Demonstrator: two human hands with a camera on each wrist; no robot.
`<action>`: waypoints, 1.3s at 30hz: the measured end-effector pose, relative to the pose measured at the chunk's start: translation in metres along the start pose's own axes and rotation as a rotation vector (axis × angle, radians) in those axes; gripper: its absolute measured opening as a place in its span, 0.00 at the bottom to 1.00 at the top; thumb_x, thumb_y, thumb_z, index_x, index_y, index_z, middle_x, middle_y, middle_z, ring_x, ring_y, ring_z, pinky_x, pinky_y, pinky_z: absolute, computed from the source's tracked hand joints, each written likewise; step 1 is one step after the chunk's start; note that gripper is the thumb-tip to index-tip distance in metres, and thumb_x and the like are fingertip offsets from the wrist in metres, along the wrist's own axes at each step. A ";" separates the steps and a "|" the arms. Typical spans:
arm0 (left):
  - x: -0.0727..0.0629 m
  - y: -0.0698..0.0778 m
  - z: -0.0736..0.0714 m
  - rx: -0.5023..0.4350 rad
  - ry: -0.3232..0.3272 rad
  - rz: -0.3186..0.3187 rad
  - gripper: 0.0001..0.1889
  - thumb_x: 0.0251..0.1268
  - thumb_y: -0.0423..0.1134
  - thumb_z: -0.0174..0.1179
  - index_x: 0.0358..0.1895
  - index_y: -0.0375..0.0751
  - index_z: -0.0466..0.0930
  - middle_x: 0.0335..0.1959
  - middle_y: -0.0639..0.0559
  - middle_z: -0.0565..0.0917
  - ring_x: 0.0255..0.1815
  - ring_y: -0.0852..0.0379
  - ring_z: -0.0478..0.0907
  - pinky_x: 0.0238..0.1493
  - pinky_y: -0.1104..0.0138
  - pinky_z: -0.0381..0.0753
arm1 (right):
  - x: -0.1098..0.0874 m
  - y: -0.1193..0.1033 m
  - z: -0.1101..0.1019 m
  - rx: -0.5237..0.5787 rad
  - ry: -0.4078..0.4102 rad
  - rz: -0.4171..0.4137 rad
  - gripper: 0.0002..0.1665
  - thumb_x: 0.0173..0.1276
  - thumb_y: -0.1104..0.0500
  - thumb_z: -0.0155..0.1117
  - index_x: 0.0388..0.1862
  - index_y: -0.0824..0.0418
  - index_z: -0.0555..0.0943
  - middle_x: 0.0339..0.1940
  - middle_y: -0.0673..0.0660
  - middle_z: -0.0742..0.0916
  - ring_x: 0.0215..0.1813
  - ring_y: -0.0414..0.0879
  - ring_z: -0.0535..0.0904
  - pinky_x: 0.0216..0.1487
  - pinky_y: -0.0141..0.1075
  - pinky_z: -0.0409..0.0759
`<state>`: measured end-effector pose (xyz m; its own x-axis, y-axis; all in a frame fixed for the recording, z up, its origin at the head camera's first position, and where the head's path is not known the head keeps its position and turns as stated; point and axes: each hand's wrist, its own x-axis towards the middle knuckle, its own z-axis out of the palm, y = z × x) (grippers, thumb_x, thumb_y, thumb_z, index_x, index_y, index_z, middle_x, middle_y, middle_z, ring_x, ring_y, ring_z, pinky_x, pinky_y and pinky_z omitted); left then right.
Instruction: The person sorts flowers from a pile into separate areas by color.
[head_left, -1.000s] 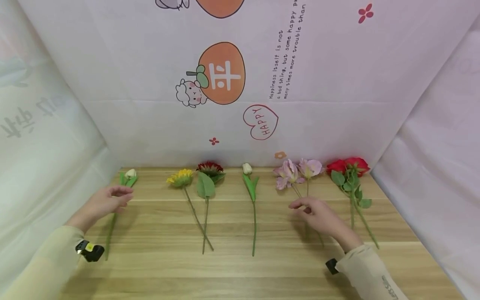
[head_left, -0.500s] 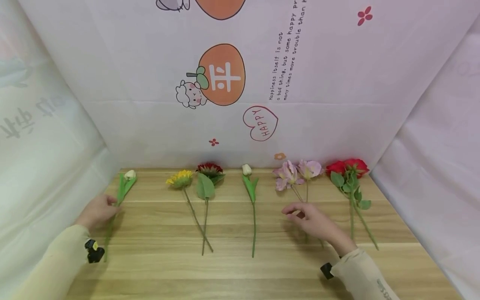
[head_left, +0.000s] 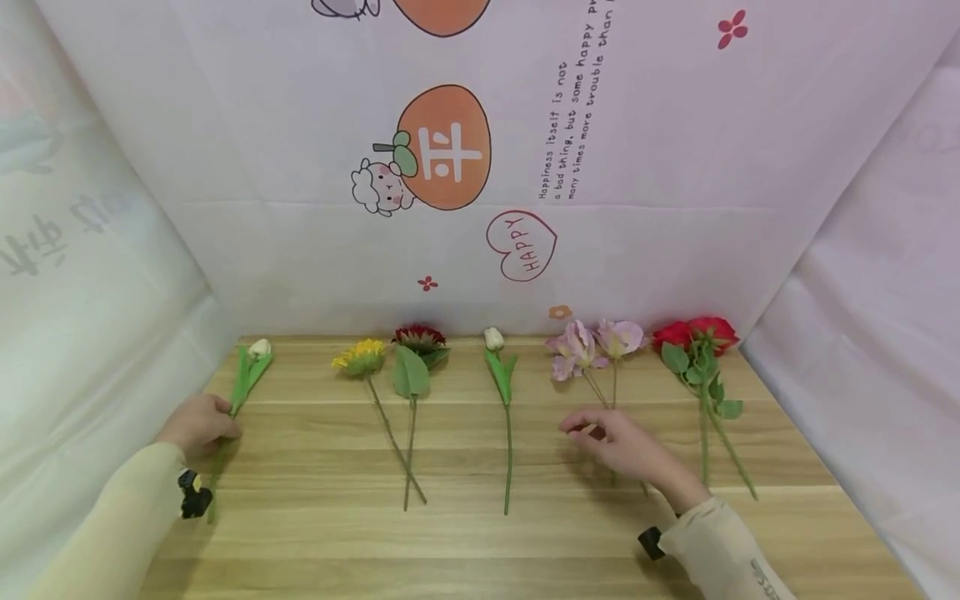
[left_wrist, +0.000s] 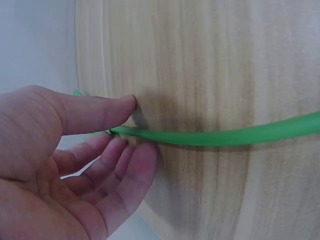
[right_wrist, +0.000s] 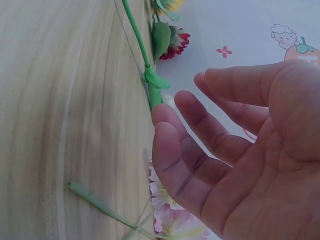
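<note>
My left hand [head_left: 198, 427] is at the stem of the white tulip [head_left: 240, 386] on the far left of the wooden table. In the left wrist view, the thumb and curled fingertips lie on either side of the green stem [left_wrist: 210, 138], loosely pinching it. The bloom is out of sight there. My right hand [head_left: 622, 446] hovers over the stems of two pale pink flowers [head_left: 592, 343], partly hiding them. The right wrist view shows its loosely bent fingers [right_wrist: 200, 117] with nothing between them and the thumb. A second white tulip [head_left: 503, 375] lies mid-table, left of that hand.
A yellow sunflower [head_left: 362, 357] and a dark red flower [head_left: 420, 342] lie with crossed stems left of centre. Red roses [head_left: 705, 333] lie at the far right. White printed cloth [head_left: 315, 250] rises behind the table [head_left: 337, 550] and along both sides.
My left hand has come down and in along the tulip, its fingers closing at the stem. My right hand has shifted slightly left and toward me. The flowers have stayed in place.
</note>
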<state>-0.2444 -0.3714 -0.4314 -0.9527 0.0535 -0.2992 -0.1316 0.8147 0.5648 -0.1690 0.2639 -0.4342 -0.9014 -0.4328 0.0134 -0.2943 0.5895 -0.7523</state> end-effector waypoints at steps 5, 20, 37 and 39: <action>0.003 -0.002 -0.001 -0.155 -0.029 -0.082 0.09 0.57 0.30 0.67 0.26 0.33 0.76 0.26 0.47 0.77 0.26 0.55 0.77 0.30 0.65 0.85 | -0.001 -0.001 0.000 -0.029 0.000 0.009 0.14 0.79 0.57 0.59 0.56 0.62 0.83 0.56 0.56 0.85 0.50 0.54 0.81 0.47 0.37 0.82; 0.007 -0.011 0.001 -0.239 -0.049 -0.154 0.20 0.61 0.32 0.65 0.17 0.49 0.66 0.17 0.54 0.72 0.22 0.59 0.75 0.29 0.65 0.85 | 0.002 -0.009 0.006 -0.013 -0.015 0.022 0.16 0.79 0.55 0.58 0.57 0.62 0.83 0.56 0.57 0.85 0.49 0.51 0.81 0.46 0.37 0.82; 0.001 -0.006 -0.003 -0.305 -0.063 -0.183 0.26 0.62 0.29 0.65 0.56 0.16 0.65 0.27 0.47 0.77 0.27 0.57 0.78 0.33 0.64 0.87 | 0.005 -0.010 0.010 -0.013 -0.042 0.007 0.16 0.80 0.56 0.57 0.58 0.62 0.83 0.57 0.56 0.85 0.51 0.50 0.81 0.50 0.37 0.81; 0.002 -0.004 -0.003 -0.303 -0.065 -0.186 0.27 0.62 0.29 0.64 0.58 0.16 0.63 0.27 0.47 0.77 0.27 0.57 0.78 0.33 0.64 0.87 | 0.005 -0.010 0.009 -0.012 -0.042 0.009 0.16 0.80 0.55 0.57 0.58 0.62 0.82 0.57 0.56 0.85 0.51 0.50 0.81 0.50 0.37 0.81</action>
<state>-0.2463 -0.3765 -0.4323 -0.8866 -0.0347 -0.4612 -0.3854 0.6065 0.6954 -0.1673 0.2499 -0.4329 -0.8899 -0.4557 -0.0210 -0.2903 0.6011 -0.7446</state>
